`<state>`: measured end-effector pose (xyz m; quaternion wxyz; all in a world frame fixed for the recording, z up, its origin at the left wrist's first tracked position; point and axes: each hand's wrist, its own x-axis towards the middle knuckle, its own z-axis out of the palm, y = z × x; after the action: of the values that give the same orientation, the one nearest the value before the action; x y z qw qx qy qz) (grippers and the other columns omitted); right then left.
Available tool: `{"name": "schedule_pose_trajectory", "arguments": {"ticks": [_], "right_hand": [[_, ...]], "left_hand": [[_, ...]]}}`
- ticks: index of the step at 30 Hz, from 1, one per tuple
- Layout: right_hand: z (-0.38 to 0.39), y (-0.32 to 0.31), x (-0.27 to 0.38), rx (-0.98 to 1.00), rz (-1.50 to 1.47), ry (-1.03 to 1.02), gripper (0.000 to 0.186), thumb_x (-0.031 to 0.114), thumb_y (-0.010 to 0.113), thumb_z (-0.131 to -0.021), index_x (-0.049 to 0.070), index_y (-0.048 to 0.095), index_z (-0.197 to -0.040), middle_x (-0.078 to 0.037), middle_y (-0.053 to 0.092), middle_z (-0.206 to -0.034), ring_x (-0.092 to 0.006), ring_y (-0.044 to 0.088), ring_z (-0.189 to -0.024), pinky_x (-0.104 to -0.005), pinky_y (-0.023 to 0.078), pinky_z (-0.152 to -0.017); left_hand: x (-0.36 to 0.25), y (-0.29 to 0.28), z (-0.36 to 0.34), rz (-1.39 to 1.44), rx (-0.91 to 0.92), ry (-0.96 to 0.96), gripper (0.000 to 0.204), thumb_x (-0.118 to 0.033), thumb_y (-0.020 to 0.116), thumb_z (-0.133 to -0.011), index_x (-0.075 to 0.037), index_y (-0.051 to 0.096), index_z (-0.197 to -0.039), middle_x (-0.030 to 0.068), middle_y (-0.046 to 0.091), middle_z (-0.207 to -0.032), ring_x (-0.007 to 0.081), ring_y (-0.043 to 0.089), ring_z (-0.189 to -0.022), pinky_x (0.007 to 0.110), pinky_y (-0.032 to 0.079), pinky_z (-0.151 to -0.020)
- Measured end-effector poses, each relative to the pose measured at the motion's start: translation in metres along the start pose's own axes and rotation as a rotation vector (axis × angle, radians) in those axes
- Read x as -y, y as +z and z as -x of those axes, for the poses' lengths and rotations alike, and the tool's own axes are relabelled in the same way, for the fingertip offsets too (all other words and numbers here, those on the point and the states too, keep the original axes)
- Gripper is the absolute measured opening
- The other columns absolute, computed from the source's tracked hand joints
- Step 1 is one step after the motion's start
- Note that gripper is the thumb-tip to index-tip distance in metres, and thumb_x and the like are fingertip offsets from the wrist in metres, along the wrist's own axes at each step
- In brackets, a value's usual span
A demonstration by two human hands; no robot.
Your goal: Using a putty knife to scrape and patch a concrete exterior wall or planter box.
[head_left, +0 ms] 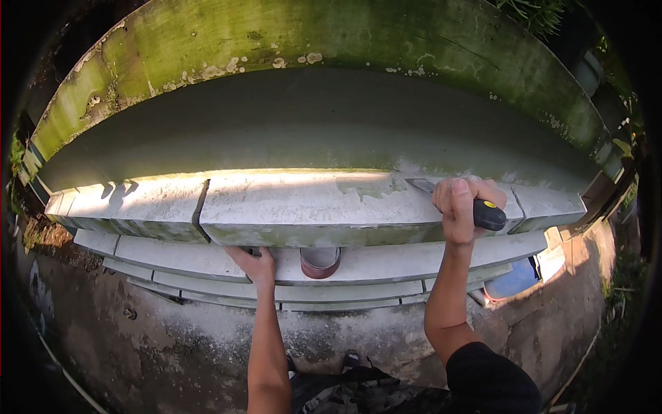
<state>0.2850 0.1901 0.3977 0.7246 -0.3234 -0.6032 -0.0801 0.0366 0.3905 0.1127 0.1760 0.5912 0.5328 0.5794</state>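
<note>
In my right hand is a putty knife with a black handle and a yellow spot. Its thin metal blade lies against the top of a pale stone slab, close to the back wall. My left hand is lower down, braced at the front of the step with its thumb apart; some fingertips are hidden under the slab's edge. To the right of that hand, a round reddish-brown pot stands on the lower ledge, pale inside. A greenish patch marks the slab left of the blade.
Behind the slab rises a wall, dark below, with a mossy green overhanging band above. Dark gaps separate the slabs. Several ledges step down toward a stained concrete floor, dusted white. A blue container lies at the lower right. My feet stand below.
</note>
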Motion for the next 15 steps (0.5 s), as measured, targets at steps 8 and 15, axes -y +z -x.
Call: {"name": "schedule_pose_trajectory", "arguments": {"ticks": [8,15], "right_hand": [[-0.009,-0.01,0.041,0.03,-0.294,-0.136,0.041,-0.001,0.049,-0.09,0.01,0.03,-0.056,0.003,0.034,-0.045,-0.006,0.027,-0.038,-0.0256,0.024,-0.035],[0.004,0.014,0.012,-0.038,0.084,-0.012,0.04,0.001,0.051,-0.091,0.007,0.031,-0.057,0.001,0.035,-0.046,-0.0088,0.033,-0.039,-0.0269,0.026,-0.037]], "left_hand": [[-0.003,-0.005,-0.007,0.037,-0.049,0.015,0.096,-0.003,0.069,-0.076,0.008,0.014,-0.154,0.0293,0.017,-0.159,0.0406,0.017,-0.149,0.042,0.014,-0.123],[-0.007,-0.01,-0.009,0.005,-0.024,0.049,0.095,-0.005,0.066,-0.074,0.008,0.016,-0.153,0.0315,0.017,-0.159,0.0443,0.016,-0.149,0.045,0.014,-0.123]]}}
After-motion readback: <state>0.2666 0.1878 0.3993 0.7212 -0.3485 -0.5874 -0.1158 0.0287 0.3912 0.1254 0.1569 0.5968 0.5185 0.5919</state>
